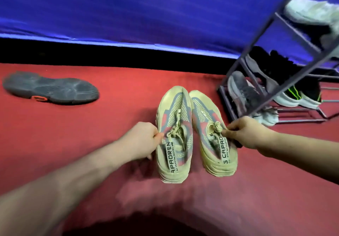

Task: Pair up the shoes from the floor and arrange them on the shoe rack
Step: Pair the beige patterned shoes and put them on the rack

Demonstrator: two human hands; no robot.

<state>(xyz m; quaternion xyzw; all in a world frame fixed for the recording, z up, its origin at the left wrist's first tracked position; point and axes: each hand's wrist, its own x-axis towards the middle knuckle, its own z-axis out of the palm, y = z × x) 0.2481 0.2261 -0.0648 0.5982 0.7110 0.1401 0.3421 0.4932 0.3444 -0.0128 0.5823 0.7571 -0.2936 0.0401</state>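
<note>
Two matching pale yellow-green sneakers with grey and pink panels sit side by side over the red floor, toes pointing away from me. My left hand (142, 138) grips the outer side of the left sneaker (174, 125). On the outer side of the right sneaker (209, 125), my right hand (242, 132) pinches near the laces. A dark metal shoe rack (256, 48) stands tilted in view at the upper right, just beyond my right hand.
A dark grey shoe (51, 90) lies sole-up on the red carpet (91, 125) at far left. The rack holds a white shoe (311, 11) on top, black shoes (275, 65) mid-level, and grey (242, 90) and white-green ones (297, 96) lower down. A blue wall runs behind.
</note>
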